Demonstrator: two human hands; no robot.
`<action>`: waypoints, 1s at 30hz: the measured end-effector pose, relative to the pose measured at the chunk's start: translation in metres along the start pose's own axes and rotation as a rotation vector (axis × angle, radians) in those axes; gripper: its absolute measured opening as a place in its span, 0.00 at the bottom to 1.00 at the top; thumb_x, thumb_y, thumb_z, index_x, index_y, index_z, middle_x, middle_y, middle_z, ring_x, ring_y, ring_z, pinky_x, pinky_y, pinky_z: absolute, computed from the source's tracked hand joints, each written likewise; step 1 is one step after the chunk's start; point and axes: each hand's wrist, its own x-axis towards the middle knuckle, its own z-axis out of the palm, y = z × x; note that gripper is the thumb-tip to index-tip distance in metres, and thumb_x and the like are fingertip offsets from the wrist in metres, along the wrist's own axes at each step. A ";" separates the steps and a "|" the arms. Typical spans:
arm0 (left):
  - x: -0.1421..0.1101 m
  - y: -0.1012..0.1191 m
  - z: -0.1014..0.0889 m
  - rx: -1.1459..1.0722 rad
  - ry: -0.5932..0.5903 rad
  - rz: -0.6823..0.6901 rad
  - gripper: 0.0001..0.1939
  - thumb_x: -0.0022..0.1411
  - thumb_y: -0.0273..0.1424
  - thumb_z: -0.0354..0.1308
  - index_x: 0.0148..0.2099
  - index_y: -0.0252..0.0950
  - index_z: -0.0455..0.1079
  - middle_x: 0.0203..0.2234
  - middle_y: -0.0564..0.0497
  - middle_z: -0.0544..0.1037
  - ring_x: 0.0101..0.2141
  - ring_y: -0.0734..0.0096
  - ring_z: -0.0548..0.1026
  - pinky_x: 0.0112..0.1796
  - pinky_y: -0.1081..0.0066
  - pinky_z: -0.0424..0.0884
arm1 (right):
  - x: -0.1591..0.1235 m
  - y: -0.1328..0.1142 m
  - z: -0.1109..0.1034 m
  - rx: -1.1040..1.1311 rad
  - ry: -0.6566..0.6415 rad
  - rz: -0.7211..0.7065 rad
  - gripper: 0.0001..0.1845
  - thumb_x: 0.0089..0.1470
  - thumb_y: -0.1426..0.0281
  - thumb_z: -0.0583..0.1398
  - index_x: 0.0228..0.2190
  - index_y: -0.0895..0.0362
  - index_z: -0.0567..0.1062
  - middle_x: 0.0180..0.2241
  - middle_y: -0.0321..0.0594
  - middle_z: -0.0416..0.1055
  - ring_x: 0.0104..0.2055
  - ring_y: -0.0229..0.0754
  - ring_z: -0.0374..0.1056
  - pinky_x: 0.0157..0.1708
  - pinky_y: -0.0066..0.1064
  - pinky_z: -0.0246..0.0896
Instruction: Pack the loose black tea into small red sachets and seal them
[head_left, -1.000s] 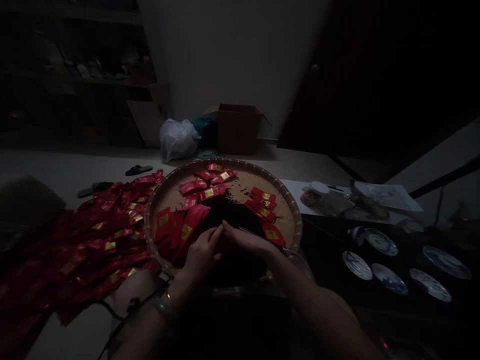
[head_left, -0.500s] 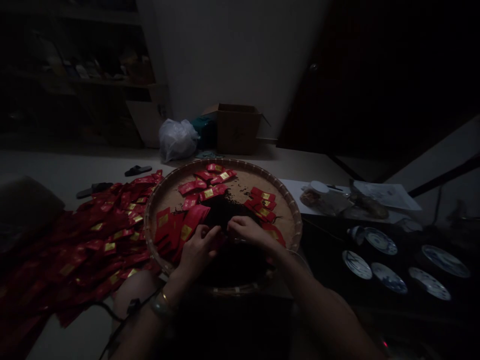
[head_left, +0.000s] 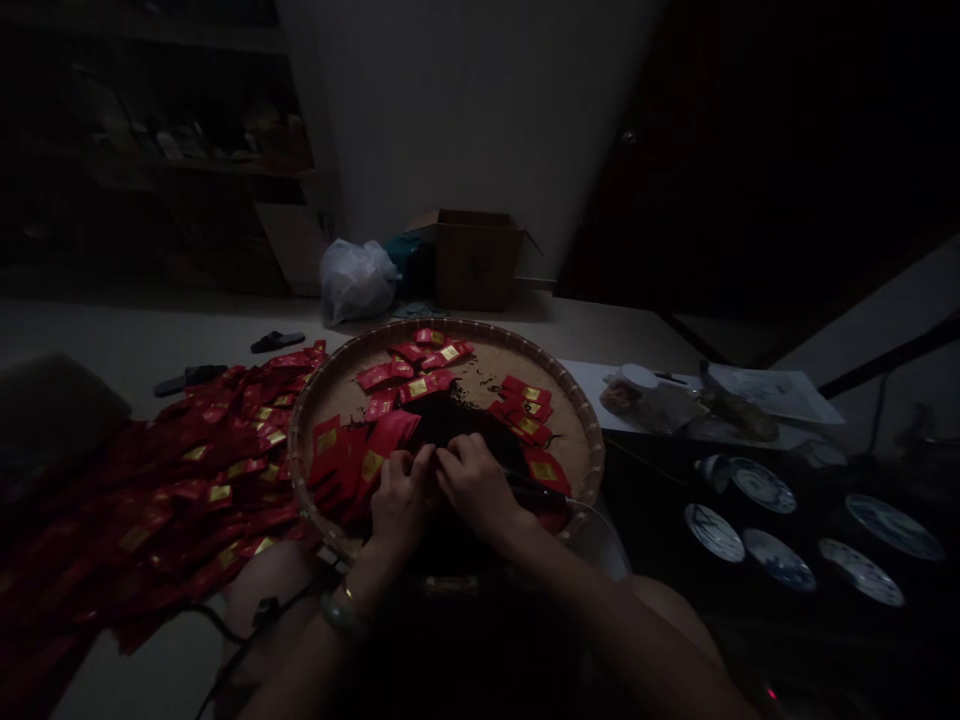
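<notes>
My left hand and my right hand meet over a dark heap of loose leaves, perhaps tea, in a round woven bamboo tray. Fingers of both hands are bent and pinched close together. What lies between the fingertips is too dark and hidden to make out. Flat red packets with gold labels lie left of my left hand, and plumper red packets sit behind it. More red packets lie right of the heap. A slim dark tool with a pale cord rests beside my right hand.
A large pile of red packets covers the floor at left. Blue-and-white dishes stand at right, near a lidded jar. Behind the tray are a white plastic bag and an open cardboard box. The room is dim.
My right hand has shifted slightly left and down, its fingertips now against those of my left hand. The dark tool and its cord show more clearly beside my right wrist.
</notes>
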 end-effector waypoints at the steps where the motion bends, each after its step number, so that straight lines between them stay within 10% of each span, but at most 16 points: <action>1: 0.000 0.001 0.001 0.001 0.014 -0.001 0.24 0.55 0.27 0.59 0.54 0.41 0.62 0.38 0.46 0.67 0.35 0.64 0.70 0.21 0.76 0.63 | 0.000 -0.001 0.004 -0.024 -0.010 -0.032 0.08 0.56 0.77 0.57 0.35 0.63 0.76 0.33 0.48 0.70 0.36 0.46 0.60 0.37 0.35 0.60; 10: 0.001 -0.013 0.003 -0.191 0.081 0.215 0.35 0.47 0.23 0.63 0.57 0.35 0.56 0.44 0.42 0.71 0.43 0.56 0.69 0.41 0.61 0.71 | 0.007 0.018 0.005 0.286 -0.084 0.154 0.06 0.52 0.76 0.60 0.24 0.58 0.73 0.24 0.39 0.66 0.36 0.42 0.59 0.35 0.30 0.57; 17: 0.000 -0.020 0.006 -0.127 -0.031 0.089 0.29 0.49 0.24 0.62 0.54 0.37 0.62 0.41 0.46 0.75 0.39 0.59 0.73 0.37 0.65 0.71 | 0.011 0.025 -0.008 0.354 -0.195 0.348 0.08 0.51 0.76 0.59 0.35 0.59 0.76 0.31 0.42 0.71 0.35 0.41 0.65 0.36 0.30 0.58; 25: -0.002 -0.018 0.011 -0.217 0.102 0.195 0.23 0.54 0.26 0.60 0.53 0.35 0.62 0.40 0.45 0.76 0.39 0.59 0.73 0.40 0.63 0.71 | 0.012 0.028 0.019 1.171 -0.377 0.531 0.13 0.46 0.64 0.62 0.29 0.62 0.76 0.25 0.35 0.72 0.28 0.37 0.65 0.31 0.28 0.59; 30: 0.001 -0.019 0.005 -0.227 0.095 0.249 0.25 0.53 0.27 0.61 0.54 0.35 0.62 0.47 0.42 0.75 0.49 0.54 0.70 0.48 0.57 0.67 | 0.011 0.031 0.029 1.165 -0.408 0.583 0.19 0.51 0.57 0.58 0.25 0.62 0.74 0.22 0.34 0.69 0.28 0.37 0.63 0.30 0.28 0.57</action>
